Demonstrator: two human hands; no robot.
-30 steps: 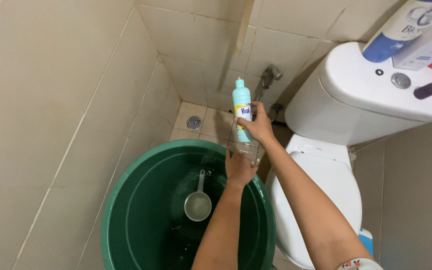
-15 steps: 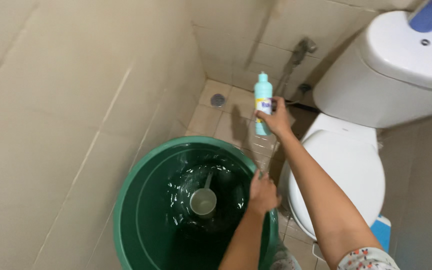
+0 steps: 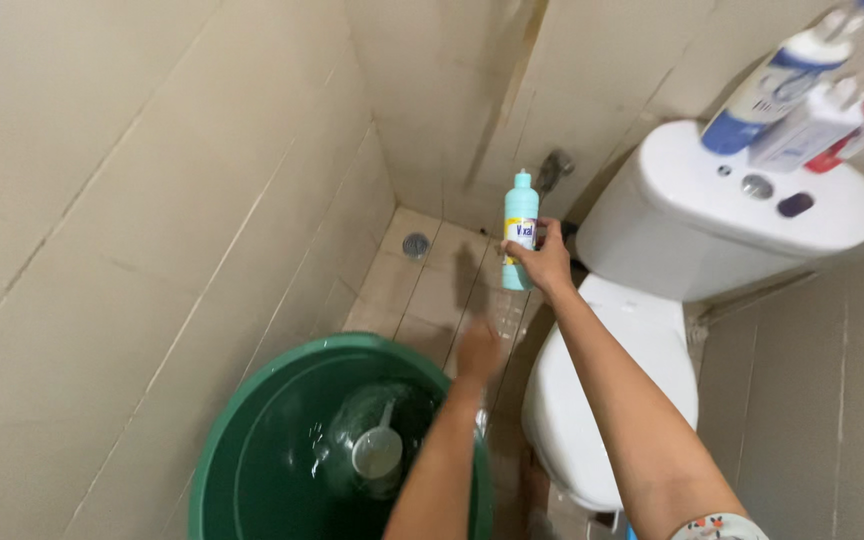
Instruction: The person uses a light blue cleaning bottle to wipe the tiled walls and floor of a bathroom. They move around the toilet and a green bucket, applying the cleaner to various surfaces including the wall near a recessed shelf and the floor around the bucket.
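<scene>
Bottle [image 3: 520, 222], pale turquoise, yellow-labelled, upright in right hand [image 3: 544, 264].

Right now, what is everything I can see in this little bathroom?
Cleaner bottle: one, pale turquoise, upright in the right hand above the floor.
Tub: one, dark green, bottom left, holding water.
Dipper: one, whitish, floating in the tub.
Toilet: one, white, lid shut, right of the tub.
Bottles on the cistern: about three, blue, white and red, blurred.
Floor drain: one, round, in the far corner.
Left hand: blurred, empty, over the tub's far rim.
Right hand: gripping the bottle.
</scene>
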